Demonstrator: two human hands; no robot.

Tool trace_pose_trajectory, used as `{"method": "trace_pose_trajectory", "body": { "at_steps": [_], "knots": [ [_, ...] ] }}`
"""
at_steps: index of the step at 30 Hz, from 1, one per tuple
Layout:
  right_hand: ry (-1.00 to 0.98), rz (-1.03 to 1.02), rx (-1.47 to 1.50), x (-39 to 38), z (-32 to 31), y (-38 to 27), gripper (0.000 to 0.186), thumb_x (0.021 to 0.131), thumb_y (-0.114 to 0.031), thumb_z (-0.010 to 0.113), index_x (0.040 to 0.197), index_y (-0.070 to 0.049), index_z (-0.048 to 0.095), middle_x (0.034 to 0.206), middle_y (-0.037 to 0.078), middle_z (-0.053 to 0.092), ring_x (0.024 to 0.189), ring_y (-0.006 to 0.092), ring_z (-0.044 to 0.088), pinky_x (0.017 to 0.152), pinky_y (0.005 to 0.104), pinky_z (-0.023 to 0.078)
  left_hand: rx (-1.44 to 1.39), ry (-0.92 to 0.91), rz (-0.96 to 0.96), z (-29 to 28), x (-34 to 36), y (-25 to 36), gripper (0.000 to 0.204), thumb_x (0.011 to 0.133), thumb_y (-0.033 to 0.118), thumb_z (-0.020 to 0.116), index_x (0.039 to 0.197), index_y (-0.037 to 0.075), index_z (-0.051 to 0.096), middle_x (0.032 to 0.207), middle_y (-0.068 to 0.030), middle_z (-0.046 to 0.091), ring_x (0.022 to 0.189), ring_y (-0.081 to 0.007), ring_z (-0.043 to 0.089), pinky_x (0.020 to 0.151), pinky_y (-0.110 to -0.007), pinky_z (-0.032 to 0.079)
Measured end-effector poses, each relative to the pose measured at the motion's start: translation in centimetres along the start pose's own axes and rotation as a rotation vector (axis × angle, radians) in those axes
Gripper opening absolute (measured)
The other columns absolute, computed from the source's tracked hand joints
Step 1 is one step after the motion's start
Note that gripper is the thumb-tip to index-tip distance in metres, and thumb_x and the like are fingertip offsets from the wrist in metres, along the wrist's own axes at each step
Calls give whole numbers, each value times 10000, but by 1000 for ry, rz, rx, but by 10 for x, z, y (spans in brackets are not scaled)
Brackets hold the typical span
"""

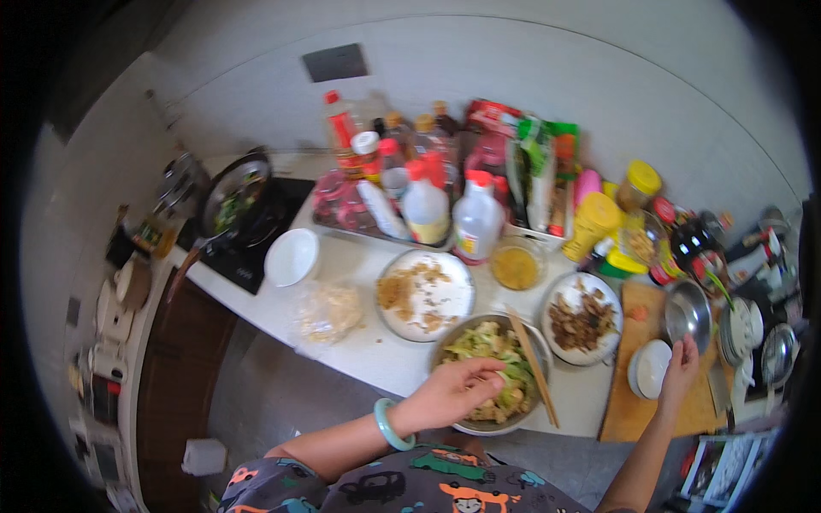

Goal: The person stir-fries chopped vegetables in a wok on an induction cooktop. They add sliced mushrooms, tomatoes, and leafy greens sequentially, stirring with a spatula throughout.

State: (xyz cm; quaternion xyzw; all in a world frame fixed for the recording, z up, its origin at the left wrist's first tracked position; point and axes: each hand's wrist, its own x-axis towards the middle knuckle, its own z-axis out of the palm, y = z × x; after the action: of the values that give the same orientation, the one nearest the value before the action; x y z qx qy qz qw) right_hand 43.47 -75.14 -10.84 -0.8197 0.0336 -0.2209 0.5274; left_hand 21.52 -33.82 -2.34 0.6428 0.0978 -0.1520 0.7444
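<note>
My left hand (457, 392), with a pale green bangle (390, 425) at the wrist, hangs over a metal bowl of chopped green vegetables (481, 340). Its fingers are drawn together toward the thumb, and whatever they may hold is hidden. A pair of wooden chopsticks (534, 368) rests across that bowl's right side. At the right, my right hand (682, 368) grips the near rim of an empty-looking steel bowl (687, 312) above the wooden cutting board (620, 410). Small white bowls (652, 369) sit on the board just left of this hand.
Plates of browned food (425, 295) and dark meat (585, 321) flank the vegetable bowl. A knife (718, 389) lies at the board's right edge. Bottles (477, 218) crowd the back. On the left are a white bowl (292, 256), a plastic bag (327, 314) and a wok (238, 201).
</note>
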Motion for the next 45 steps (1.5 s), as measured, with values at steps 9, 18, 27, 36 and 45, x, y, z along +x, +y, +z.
{"method": "trace_pose_trajectory", "body": {
  "at_steps": [9, 18, 27, 36, 45],
  "knots": [
    [-678, -506, 42, -161, 171, -230, 157, 770, -9, 727, 695, 18, 592, 671, 98, 579, 591, 202, 538, 559, 311, 430, 11, 400, 100, -125, -95, -7, 297, 990, 234, 567, 895, -33, 655, 755, -40, 647, 700, -84, 615, 649, -236, 528],
    [-986, -1066, 3, -314, 394, -393, 414, 767, -82, 743, 1156, -40, 606, 921, 126, 606, 841, 296, 612, 732, 381, 515, 65, 894, 398, -324, -242, -37, 244, 871, 40, 690, 1099, -19, 625, 961, -83, 682, 836, -101, 646, 723, -232, 536],
    [-1087, -1233, -68, -361, 589, -478, 622, 721, -101, 775, 1294, -101, 532, 1260, 135, 479, 1091, 349, 524, 967, 410, 447, 670, 1292, 380, -457, -334, -11, 354, 807, 43, 713, 1138, 5, 597, 1036, -148, 656, 926, -248, 655, 790, -325, 537],
    [-1069, -1423, 235, -349, 665, -516, 244, 728, -42, 726, 948, -115, 650, 1038, 90, 588, 957, 283, 625, 773, 371, 540, 1067, 1410, 92, -532, -338, -16, 476, 759, 204, 745, 1162, 8, 586, 1041, -191, 644, 987, -363, 609, 866, -428, 488],
    [-994, -857, 448, -369, 717, -542, 164, 794, -78, 738, 942, -33, 683, 1007, 137, 695, 916, 292, 678, 811, 363, 541, 482, 994, -100, -569, -336, -13, 432, 809, 241, 725, 1129, -17, 595, 744, -157, 667, 650, -288, 671, 634, -363, 525]
  ]
}}
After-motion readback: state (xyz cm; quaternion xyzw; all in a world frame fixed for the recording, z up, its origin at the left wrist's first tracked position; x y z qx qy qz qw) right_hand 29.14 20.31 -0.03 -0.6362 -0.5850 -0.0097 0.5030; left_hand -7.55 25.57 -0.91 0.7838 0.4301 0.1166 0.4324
